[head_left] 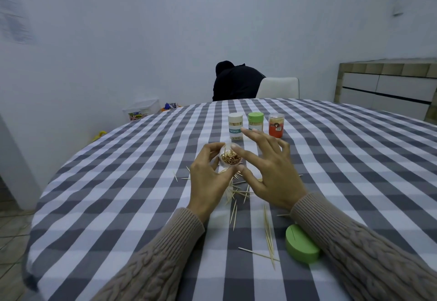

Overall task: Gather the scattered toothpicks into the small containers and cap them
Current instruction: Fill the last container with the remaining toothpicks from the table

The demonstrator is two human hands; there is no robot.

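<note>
While the left hand [208, 177] grips a clear toothpick container [229, 158] tilted toward the camera and packed with toothpicks, the right hand [269, 170] hovers beside its rim, fingers [250, 156] spread and relaxed. Loose toothpicks [268, 232] lie scattered on the checked tabletop [118, 182] below the hands. A green cap [301, 244] lies against the right sleeve. Three capped containers [255, 124] stand beyond.
</note>
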